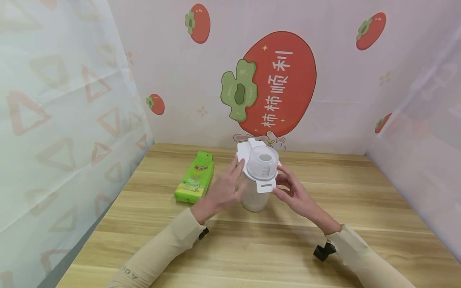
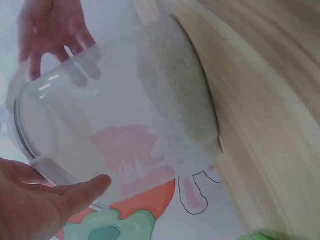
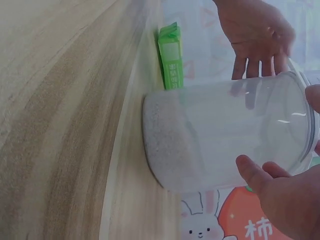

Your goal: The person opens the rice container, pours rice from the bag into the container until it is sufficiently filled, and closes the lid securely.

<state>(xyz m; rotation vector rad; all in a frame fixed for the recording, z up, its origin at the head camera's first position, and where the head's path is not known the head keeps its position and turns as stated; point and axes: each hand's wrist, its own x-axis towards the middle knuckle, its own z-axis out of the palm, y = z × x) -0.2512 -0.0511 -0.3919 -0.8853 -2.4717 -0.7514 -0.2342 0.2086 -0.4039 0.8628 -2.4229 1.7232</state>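
A clear plastic storage container stands upright on the table, with pale grain in its bottom part. Its white lid carries a clear measuring cup, and a slotted tab sticks out toward me. My left hand is at the left side, fingers fairly straight against the lid's edge and the wall; it looks slightly blurred. On the other side my right hand holds the lid's rim with bent fingers, its thumb by the front tab. Both hands show beside the see-through wall in the wrist views.
Left of the container lies a green packet on the wooden table. Behind the table hangs a white cloth printed with red persimmons, and another patterned cloth forms the left side.
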